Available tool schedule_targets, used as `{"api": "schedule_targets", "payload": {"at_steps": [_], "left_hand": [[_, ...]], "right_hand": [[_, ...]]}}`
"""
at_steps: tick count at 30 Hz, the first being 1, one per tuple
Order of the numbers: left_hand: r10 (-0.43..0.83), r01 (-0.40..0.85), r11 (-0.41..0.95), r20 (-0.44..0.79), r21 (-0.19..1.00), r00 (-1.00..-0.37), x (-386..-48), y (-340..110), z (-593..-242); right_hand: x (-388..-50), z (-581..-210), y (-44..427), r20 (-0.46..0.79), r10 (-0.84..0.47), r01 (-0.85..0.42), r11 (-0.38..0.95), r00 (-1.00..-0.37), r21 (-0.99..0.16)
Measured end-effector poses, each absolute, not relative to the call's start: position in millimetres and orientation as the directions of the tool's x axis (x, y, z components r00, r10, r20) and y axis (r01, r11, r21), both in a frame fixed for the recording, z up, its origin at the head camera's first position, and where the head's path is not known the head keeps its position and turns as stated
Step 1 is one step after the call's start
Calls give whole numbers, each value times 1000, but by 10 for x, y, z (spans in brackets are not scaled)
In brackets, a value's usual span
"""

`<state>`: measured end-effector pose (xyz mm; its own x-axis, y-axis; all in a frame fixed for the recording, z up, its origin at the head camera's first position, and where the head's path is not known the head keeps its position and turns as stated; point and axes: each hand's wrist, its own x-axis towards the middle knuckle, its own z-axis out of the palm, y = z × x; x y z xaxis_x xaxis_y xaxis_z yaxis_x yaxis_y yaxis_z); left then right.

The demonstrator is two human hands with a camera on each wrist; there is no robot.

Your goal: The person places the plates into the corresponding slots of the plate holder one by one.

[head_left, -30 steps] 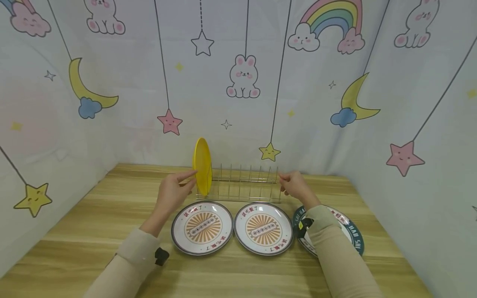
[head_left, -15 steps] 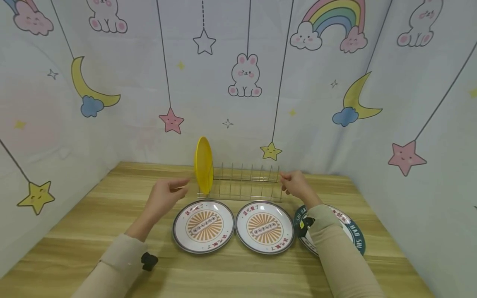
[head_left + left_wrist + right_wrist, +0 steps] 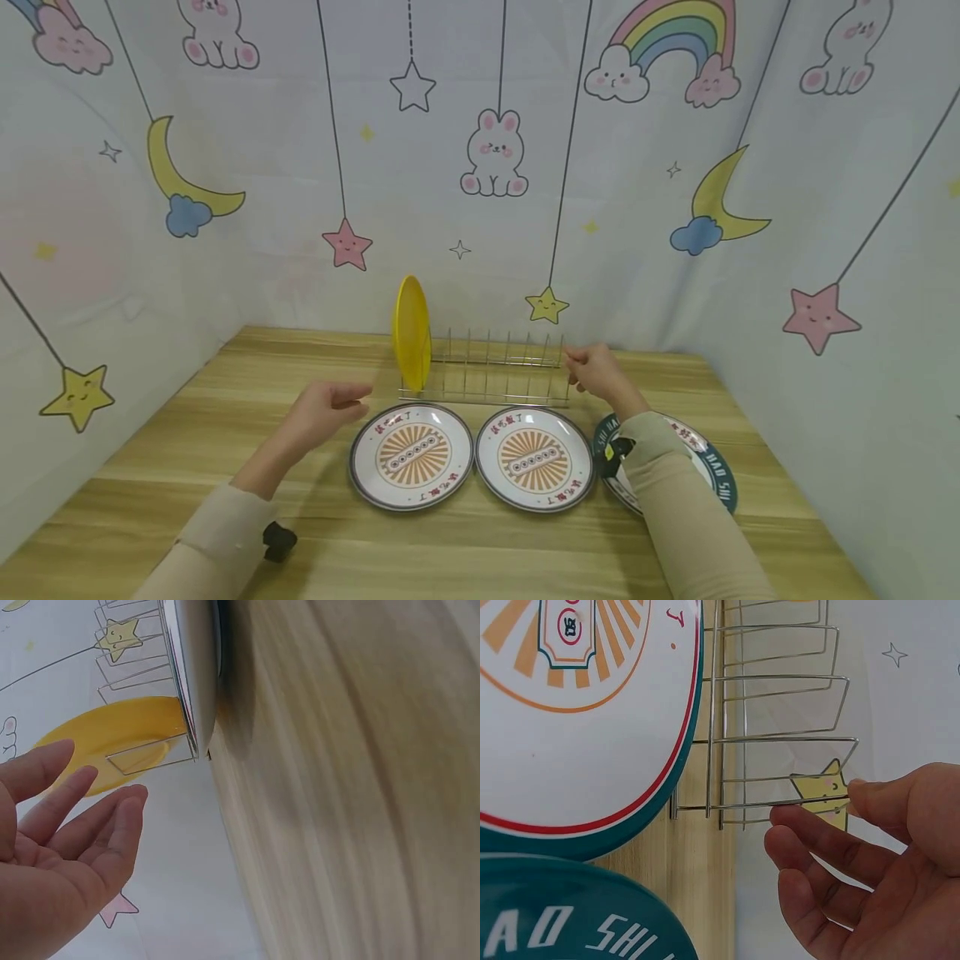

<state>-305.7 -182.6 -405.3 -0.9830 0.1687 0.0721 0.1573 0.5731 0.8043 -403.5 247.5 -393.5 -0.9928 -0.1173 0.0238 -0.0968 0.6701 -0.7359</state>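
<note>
A wire dish rack [image 3: 780, 740] stands at the back of the table, and a yellow plate [image 3: 412, 333] is upright in its left end. My right hand [image 3: 600, 373] pinches the wire at the rack's right end between thumb and index finger; the right wrist view shows the other fingers bent and holding nothing. Left of the rack and apart from it, my left hand [image 3: 318, 412] is above the table with nothing in it. Its fingers are loosely bent in the left wrist view, where the yellow plate [image 3: 120, 731] appears beyond them.
Two white plates with orange ray patterns, a left one [image 3: 412, 492] and a middle one [image 3: 535, 492], lie flat before the rack. A teal-rimmed plate [image 3: 716, 471] lies to their right, partly under my right forearm. A printed curtain [image 3: 420, 208] hangs behind the table.
My left hand has left the yellow plate's edge and drawn back toward the lower left. The yellow plate still stands in the rack, and my right hand keeps its grip there.
</note>
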Motion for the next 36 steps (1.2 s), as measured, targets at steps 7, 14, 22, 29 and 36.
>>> {"api": "schedule_targets", "payload": {"at_steps": [7,14,22,29,36], "left_hand": [[201,99,578,-23,810,-979,-2997,-1896,-4123],[196,20,587,-119,809,-973,-2967,-1926,-4224],[221,-34,548,-184,835,-958,-2932,-1902,-4267],[272,-45,505,-208,862,-940,-2941,-1906,-4288],[235,-73,488,-211,870,-949,-2977,-1902,-4328]], "right_hand": [[-4006,-3903,2465,19,-113,-89,658,-993,-747],[-4024,-3906,2466,10,-105,-78,659,-994,-748],[-4008,-3895,2464,22,-116,-93,655,-993,-750],[-4009,-3916,2465,35,-123,-108,658,-992,-745],[-4017,-3936,2480,50,-129,-123,653,-990,-747]]}}
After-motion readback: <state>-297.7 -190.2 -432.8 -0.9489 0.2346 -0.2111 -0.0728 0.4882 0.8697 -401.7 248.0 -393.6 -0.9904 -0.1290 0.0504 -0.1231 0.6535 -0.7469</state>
